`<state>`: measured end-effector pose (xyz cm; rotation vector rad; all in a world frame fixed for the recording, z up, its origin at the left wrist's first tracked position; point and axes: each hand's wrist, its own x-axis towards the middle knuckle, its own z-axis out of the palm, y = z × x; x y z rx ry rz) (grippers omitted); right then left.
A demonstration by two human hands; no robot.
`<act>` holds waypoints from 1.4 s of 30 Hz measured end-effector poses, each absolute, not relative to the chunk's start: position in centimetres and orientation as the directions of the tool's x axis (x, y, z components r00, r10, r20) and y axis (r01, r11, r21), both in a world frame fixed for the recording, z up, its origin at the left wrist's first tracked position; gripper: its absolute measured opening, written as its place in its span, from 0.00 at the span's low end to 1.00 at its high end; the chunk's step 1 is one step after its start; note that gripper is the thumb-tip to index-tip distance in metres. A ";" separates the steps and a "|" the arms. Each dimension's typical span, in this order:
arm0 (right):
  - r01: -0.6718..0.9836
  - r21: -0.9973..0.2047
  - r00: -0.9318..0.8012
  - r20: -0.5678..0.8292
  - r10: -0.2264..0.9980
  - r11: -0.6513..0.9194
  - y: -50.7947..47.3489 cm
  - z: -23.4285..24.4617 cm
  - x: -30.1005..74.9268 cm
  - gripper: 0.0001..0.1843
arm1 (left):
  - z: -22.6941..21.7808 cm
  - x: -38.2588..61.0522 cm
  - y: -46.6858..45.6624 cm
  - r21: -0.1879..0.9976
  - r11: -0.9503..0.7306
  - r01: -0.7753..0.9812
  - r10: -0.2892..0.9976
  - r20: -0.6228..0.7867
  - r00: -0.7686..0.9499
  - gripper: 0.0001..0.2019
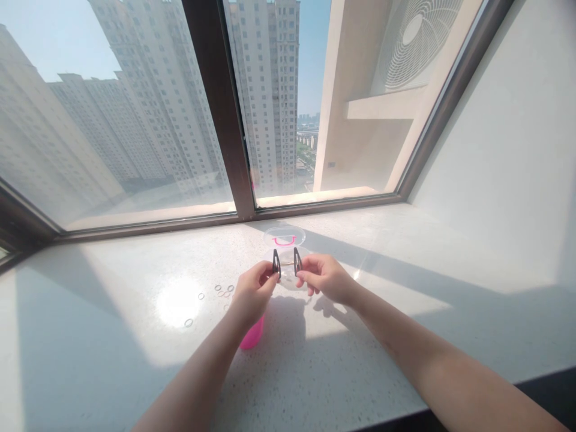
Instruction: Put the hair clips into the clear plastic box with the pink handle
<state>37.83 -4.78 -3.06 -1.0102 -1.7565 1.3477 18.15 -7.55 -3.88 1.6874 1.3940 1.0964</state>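
Observation:
My left hand (252,293) pinches a dark snap hair clip (276,264) upright between thumb and fingers. My right hand (324,278) pinches a second dark hair clip (297,261) the same way, a few centimetres to the right of the first. Both clips are held above a clear round plastic container (284,239) with a pink marking on it, standing on the white stone windowsill (405,312). A pink object (252,337) shows partly under my left wrist.
Several small clear elastic rings (221,291) lie scattered on the sill left of my hands. A big window with a dark frame (225,120) runs along the back. A white wall (508,150) closes the right side. The sill's front edge is at the bottom right.

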 end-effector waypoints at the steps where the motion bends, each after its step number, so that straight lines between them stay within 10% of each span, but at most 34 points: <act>1: 0.168 -0.973 -0.458 0.065 0.887 0.157 -4.8 -3.1 37.8 0.06 | -3.9 18.2 -7.5 0.891 -0.196 0.410 0.981 0.183 0.071 0.08; 42: 0.169 -0.973 -0.439 0.067 0.896 0.155 -4.8 -3.0 37.9 0.06 | -4.0 18.2 -7.5 0.897 -0.210 0.390 0.978 0.199 0.067 0.07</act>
